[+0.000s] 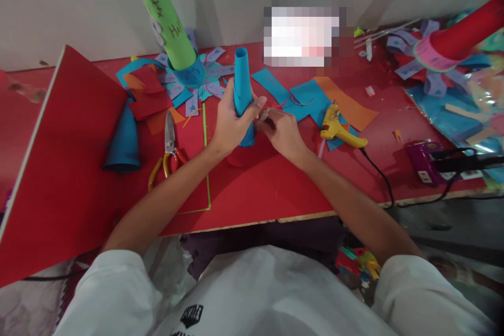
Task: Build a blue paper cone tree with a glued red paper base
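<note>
Near the middle of the red table point(271, 189), a narrow blue paper tube point(242, 81) stands nearly upright. It widens a little toward its lower end. My left hand point(229, 123) is wrapped round its middle, thumb across the front. Close against the tube's right side, my right hand point(284, 134) has its fingertips pinched together; what they hold, if anything, is too small to make out. To the right lies a yellow glue gun point(338, 128) with a black cord. Scissors point(169, 136) with red and yellow handles lie left of my left hand.
A red board point(66, 157) leans at the left, beside a blue paper cone point(124, 139). Behind stands a lettered green tube point(167, 21) among paper strips. Orange sheets point(354, 107) and blue sheets point(309, 97) lie right of centre. A purple power strip point(423, 165) and a red tube point(478, 26) are far right.
</note>
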`<state>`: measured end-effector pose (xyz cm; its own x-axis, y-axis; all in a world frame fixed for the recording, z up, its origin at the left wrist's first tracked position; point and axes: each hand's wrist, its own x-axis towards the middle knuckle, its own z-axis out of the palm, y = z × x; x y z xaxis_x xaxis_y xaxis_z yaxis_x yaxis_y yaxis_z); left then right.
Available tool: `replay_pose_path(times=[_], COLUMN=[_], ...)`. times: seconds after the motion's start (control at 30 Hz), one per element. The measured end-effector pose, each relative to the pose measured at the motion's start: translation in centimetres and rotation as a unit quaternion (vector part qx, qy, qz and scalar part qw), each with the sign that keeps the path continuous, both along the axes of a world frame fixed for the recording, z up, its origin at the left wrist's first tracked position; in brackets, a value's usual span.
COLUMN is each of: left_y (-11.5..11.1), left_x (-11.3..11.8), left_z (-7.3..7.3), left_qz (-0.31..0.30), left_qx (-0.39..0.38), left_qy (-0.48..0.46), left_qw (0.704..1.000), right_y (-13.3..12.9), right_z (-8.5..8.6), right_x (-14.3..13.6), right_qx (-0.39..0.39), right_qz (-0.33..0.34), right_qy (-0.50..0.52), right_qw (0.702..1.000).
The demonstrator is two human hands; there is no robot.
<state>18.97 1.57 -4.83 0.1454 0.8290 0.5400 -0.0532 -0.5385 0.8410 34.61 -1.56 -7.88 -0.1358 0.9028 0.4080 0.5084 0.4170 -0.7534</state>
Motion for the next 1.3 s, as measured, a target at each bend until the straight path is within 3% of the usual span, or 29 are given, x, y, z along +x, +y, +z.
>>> replay_pose_path(times=[0.57,0.73,0.9,1.03,1.2,1.3], left_y=[0.4,0.5,1.0,1.5,1.7,1.5], left_x=[-0.2,-0.6,-1.5,-1.8,-1.7,-1.6], left_z=[-0.6,-0.1,1.0,0.7,-0.4,0.0], left_qz=[-0.017,-0.057,-0.148,-0.204,-0.197,-0.203], left_qx=[0.001,-0.02,-0.079,-0.087,-0.067,-0.079], left_qy=[0.011,0.006,0.016,0.02,0.038,0.018], left_qw=[1.0,0.998,0.986,0.975,0.977,0.976], right_y=[-0.2,-0.1,-0.5,-0.6,-0.3,-0.1], right_z=[0.2,0.1,0.7,1.3,1.3,1.2], right_x=[0.1,0.1,0.7,1.7,2.7,2.9], right_qx=[0.006,-0.025,0.0,-0.025,-0.043,-0.045], right_qz=[-0.036,-0.009,-0.069,-0.106,-0.116,-0.127], right_qy=[0.041,0.041,0.107,0.165,0.244,0.271], right_qw=[0.999,0.999,0.992,0.98,0.962,0.953])
